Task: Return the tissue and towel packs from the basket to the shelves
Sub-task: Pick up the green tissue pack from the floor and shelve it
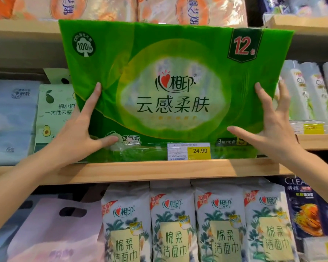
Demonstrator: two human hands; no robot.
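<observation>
- A large green tissue pack [170, 91] stands upright on the middle wooden shelf [169, 170], its lower edge behind the shelf lip; by the look of it, this pack is at or very near its place.
- The left hand [80, 133] and the right hand [273, 127] press against the pack's two lower corners, fingers [95, 97] spread flat on the wrapper: a steadying hold from both sides rather than a closed fist.
- The basket is out of view, so how many packs are left to return cannot be told; this one appears nearly shelved, pending release.
- The pack carries the brand 心相印 with a red heart, the line 云感柔肤, a dark badge reading "12" with a small character after it, and a round "100%" tree emblem at upper left.
- A yellow-and-white price tag [188, 151] on the shelf lip reads 24.90; its smaller print is too fine to read with confidence.
- On the shelf below, four white face-towel packs [197, 224] show 心相印, 棉柔洁面巾 and red corner flashes reading 加厚升级.
- To the left, a pale green avocado-print pack [53, 114] reads 棉小柚 and 一次性云感, the rest hidden behind the green pack.
- At lower right, a dark blue bottle [301, 207] shows "CLEA", cut off at the edge.
</observation>
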